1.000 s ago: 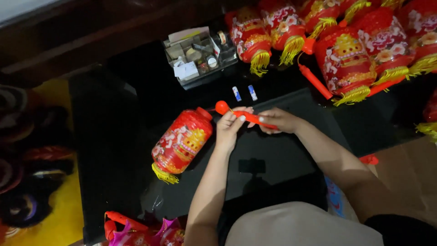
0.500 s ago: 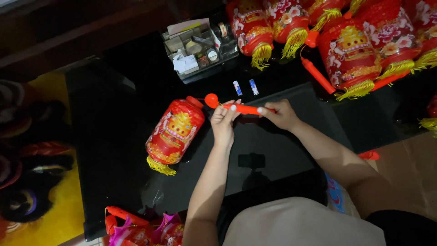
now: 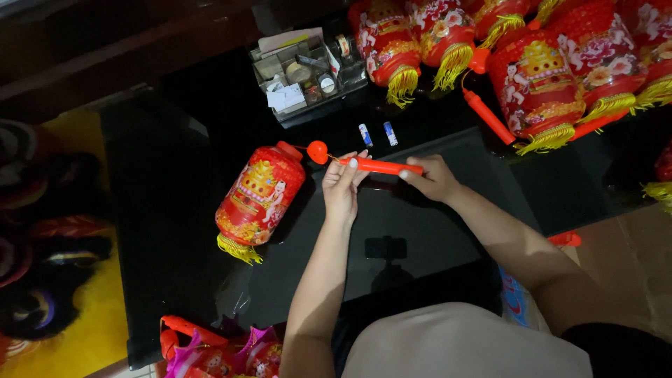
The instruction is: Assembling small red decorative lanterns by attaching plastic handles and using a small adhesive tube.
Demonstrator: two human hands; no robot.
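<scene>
Lantern (image 3: 260, 200), red cylinder with printed gold and figure pattern, is lying on its side on the glossy black desk (image 3: 168, 231), left of both hands, yellow tassel fringe pointing toward the desk's near-left corner. Its surface is looking shiny, paper- or plastic-like; its red cap is pointing toward the stick's ball end. Orange-red plastic stick (image 3: 371, 165), a slim smooth rod with a round ball at its left end, is being held level above the desk's middle, the ball sitting just beside the lantern's cap.

Left hand (image 3: 343, 187) is pinching the stick near its left part, fingertips closed around the rod, thumb underneath. Right hand (image 3: 432, 178) is gripping the stick's right end, fingers curled shut over it. The stick is spanning between the two hands; the lantern is lying apart from both, nearest the left one.

Two small batteries (image 3: 378, 134), cylindrical with blue and white casing, are lying just beyond the stick toward the far edge. Clear compartment box (image 3: 308, 73) holding small odds and ends is sitting at the far edge. Finished lanterns (image 3: 539, 77) with yellow fringes are crowding the far-right corner.
</scene>
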